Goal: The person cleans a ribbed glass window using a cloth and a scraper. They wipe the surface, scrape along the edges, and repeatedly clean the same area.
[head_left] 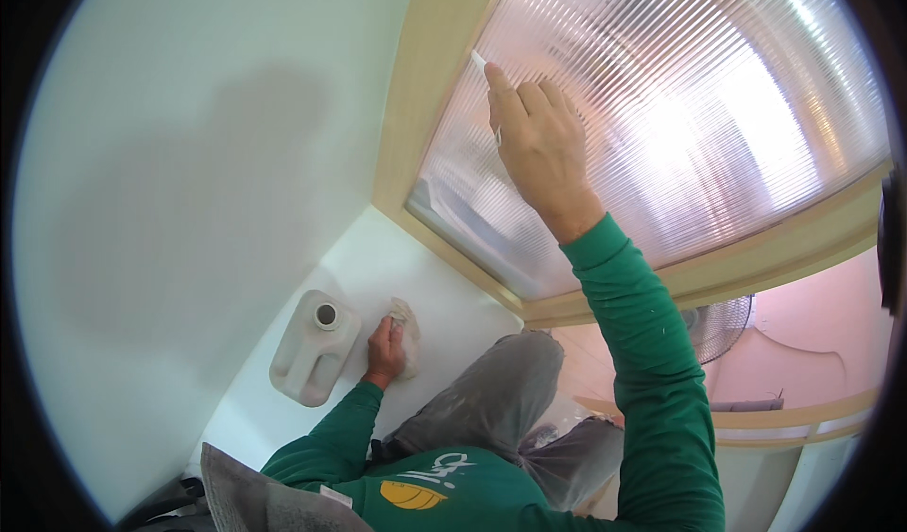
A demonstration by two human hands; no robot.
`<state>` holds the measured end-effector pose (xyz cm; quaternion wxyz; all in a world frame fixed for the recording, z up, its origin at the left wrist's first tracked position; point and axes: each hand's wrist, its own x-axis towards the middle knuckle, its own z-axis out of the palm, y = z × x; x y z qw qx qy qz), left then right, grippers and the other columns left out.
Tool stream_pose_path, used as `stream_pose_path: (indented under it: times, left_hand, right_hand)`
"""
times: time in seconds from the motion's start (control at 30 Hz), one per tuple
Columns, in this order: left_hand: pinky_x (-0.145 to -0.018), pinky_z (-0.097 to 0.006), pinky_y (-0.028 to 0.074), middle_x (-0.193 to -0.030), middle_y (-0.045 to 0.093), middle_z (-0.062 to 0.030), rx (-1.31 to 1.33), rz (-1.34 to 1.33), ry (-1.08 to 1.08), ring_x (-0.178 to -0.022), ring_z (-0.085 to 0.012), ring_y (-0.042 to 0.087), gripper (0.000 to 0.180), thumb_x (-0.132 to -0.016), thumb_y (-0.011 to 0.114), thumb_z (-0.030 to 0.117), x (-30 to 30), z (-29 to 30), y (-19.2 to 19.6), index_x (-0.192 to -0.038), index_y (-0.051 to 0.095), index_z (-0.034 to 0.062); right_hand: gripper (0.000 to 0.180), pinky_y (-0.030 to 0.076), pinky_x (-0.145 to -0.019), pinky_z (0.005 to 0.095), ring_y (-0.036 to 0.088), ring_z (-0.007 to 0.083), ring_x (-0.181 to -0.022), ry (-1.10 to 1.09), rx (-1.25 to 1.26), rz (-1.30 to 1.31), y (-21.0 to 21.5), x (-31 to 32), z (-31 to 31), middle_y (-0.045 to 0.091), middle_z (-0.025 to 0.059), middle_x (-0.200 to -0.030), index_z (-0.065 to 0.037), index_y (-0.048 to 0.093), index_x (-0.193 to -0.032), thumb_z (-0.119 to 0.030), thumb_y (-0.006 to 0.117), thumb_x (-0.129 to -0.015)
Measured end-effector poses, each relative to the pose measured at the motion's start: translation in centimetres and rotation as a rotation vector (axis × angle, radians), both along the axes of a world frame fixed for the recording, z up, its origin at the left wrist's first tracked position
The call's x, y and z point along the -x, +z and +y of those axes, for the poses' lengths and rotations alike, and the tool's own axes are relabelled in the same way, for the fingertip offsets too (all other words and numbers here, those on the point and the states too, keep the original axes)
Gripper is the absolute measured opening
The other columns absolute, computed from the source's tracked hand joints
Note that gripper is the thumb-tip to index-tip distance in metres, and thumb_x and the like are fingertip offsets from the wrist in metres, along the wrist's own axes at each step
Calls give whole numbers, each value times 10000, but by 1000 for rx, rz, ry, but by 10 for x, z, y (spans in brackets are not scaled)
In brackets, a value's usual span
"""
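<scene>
Ribbed translucent glass (661, 107) in a pale wooden frame (425, 88) is under the right hand (539, 140), which pinches a small white scraper (478, 59) against it. Far below, the left hand (385, 345) presses on a crumpled cloth (408, 329), just beside a white plastic jug (312, 348).
</scene>
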<state>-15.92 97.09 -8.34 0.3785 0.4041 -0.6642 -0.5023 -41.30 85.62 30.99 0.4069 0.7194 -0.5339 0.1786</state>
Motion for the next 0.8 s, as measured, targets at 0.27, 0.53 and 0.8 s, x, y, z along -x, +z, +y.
stream_pose_path:
  times: [0.27, 0.53, 0.8]
  left_hand:
    - [-745, -511, 504, -921, 643, -306, 41, -3, 4, -857, -517, 626, 278, -1027, 508, 197, 0, -1, -2, -1108, 602, -52]
    - [-738, -515, 501, -902, 639, -301, 1, 4, 3, -848, -516, 624, 257, -1026, 507, 196, 0, 0, 0, -1080, 602, -37]
    - [-733, -515, 499, -906, 641, -300, 46, 4, 0, -847, -520, 619, 249, -1023, 508, 186, 1, 0, -6, -1076, 602, -40]
  right_hand:
    - [413, 480, -704, 371, 569, 246, -771, 6, -44, -61, 3, -5, -1, 548, 80, -783, 32, 670, -1239, -59, 670, -836]
    - [405, 503, -687, 400, 586, 268, -767, -19, -5, -119, 18, -12, -5, 585, 100, -792, 39, 666, -1225, -53, 671, -830]
    - [329, 501, -691, 407, 588, 294, -769, -3, -70, -93, 6, -17, -3, 601, 125, -778, 43, 665, -1142, -35, 633, -824]
